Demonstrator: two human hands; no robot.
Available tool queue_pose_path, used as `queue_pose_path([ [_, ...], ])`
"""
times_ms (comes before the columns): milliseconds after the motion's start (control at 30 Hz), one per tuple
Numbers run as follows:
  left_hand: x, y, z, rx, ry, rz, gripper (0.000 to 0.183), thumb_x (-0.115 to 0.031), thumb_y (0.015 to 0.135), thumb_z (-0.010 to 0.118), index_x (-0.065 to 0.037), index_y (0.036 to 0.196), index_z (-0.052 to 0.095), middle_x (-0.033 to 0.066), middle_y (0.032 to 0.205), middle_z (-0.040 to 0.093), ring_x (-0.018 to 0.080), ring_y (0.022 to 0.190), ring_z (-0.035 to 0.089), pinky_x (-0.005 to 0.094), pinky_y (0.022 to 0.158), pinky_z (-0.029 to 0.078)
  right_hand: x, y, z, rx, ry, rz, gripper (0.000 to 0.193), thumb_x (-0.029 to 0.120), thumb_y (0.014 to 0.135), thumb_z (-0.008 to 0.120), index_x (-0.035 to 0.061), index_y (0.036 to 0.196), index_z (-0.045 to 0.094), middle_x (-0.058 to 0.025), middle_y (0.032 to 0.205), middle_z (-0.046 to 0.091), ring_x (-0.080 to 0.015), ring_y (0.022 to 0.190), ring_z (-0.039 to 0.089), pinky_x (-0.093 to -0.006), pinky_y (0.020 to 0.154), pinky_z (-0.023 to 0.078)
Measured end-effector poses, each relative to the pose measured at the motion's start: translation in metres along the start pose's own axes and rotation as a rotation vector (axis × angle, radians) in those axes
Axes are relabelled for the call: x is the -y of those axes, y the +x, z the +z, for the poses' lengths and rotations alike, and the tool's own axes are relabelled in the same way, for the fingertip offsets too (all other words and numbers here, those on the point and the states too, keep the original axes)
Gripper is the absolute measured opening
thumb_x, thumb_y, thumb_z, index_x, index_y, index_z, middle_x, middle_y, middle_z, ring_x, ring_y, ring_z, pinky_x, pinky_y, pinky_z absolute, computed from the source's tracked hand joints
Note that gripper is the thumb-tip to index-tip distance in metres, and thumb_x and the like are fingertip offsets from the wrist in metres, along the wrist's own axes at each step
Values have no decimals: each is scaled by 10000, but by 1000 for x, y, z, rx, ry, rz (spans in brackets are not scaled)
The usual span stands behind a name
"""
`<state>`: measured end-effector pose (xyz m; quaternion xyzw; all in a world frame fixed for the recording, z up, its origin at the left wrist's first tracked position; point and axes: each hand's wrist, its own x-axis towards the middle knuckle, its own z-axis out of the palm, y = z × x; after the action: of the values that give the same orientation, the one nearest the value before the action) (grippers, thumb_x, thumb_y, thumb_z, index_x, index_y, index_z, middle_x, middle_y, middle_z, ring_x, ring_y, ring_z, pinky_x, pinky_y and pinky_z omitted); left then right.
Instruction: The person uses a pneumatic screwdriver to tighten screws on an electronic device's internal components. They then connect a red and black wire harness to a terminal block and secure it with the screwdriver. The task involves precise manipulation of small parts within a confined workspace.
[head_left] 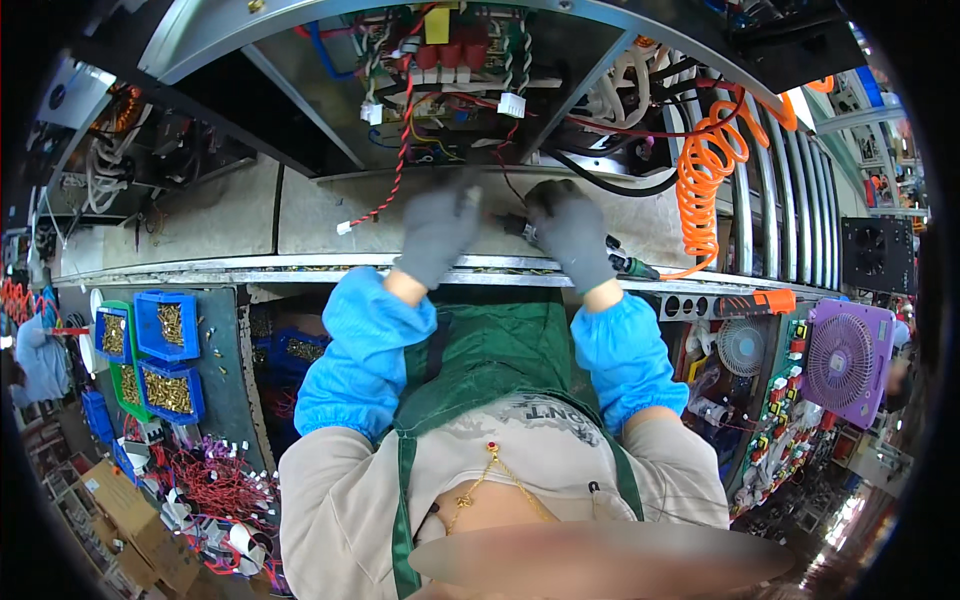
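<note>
My right hand [572, 232], in a grey glove, is closed round a dark air screwdriver [630, 264], whose narrow end points left. An orange coiled hose [712, 165] runs to the tool's rear end. Opposite that narrow end is my left hand [436, 232], also gloved, with its fingers curled together. Its fingertips are blurred, and what they hold, if anything, cannot be made out. Just beyond both hands stands an open metal cabinet [330, 165] with circuit boards and wiring inside. A twisted red-and-black cable [398, 180] hangs out of it, its white plug left of my left hand.
Blue bins [167, 328] of brass-coloured fasteners stand at the left, above a heap of red wires [215, 478]. Metal rollers [790, 205] lie at the right. A purple fan [845, 362] and an orange-and-black tool [755, 303] sit at the right side.
</note>
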<state>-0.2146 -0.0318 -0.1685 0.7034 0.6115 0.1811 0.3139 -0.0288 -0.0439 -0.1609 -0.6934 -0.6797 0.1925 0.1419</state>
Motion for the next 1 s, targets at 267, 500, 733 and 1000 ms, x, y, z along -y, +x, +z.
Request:
queue_pose_path([
  [267, 59, 39, -9, -763, 78, 327, 276, -208, 797, 603, -76, 1039, 586, 182, 956, 590, 366, 891, 560, 434, 776, 460, 39, 71, 88, -437, -60, -359, 388, 199, 747, 635, 151, 1127, 570, -134, 1063, 571, -343, 889, 604, -431, 710, 515],
  [500, 57, 56, -29, -514, -152, 319, 271, -153, 766, 638, -62, 1017, 591, 177, 932, 593, 355, 883, 557, 434, 781, 453, 42, 87, 97, -276, -209, -220, 375, 259, 759, 613, 175, 1120, 554, -120, 964, 611, -339, 709, 630, -439, 584, 506],
  [733, 87, 88, -2, -445, -257, 414, 283, -176, 794, 634, -58, 1048, 596, 149, 967, 608, 308, 917, 564, 399, 799, 450, 19, 95, 96, -220, -179, -432, 277, 259, 794, 574, 149, 1049, 579, -148, 830, 623, -330, 694, 628, -452, 568, 487],
  [1000, 86, 93, 11, -447, -313, 419, 299, -202, 842, 623, -51, 1100, 603, 106, 1025, 631, 234, 970, 576, 345, 828, 446, 48, 68, 86, -460, 84, -267, 284, 268, 755, 602, 126, 1001, 617, -148, 839, 642, -345, 741, 622, -448, 616, 490],
])
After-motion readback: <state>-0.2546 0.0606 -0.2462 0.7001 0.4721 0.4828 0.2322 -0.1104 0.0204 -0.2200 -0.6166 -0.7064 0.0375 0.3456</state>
